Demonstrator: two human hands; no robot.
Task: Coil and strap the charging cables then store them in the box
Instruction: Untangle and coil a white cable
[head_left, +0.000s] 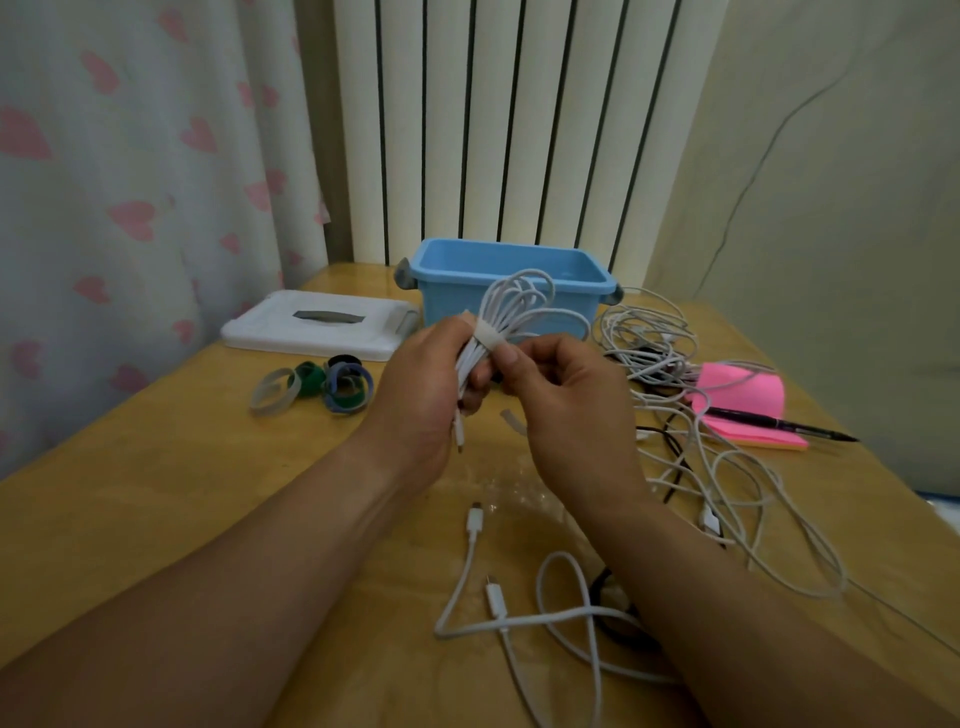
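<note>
My left hand grips a coiled white cable above the middle of the table, its loops fanning up in front of the blue box. A pale strap wraps round the bundle. My right hand pinches that strap with thumb and fingers; the strap's loose end hangs below it. The cable's plug dangles under my left hand. The box stands open at the back of the table.
The white lid lies left of the box. Several coloured straps lie in front of it. A tangle of white and black cables covers the right side, over pink sticky notes and a pen. Another white cable lies near me.
</note>
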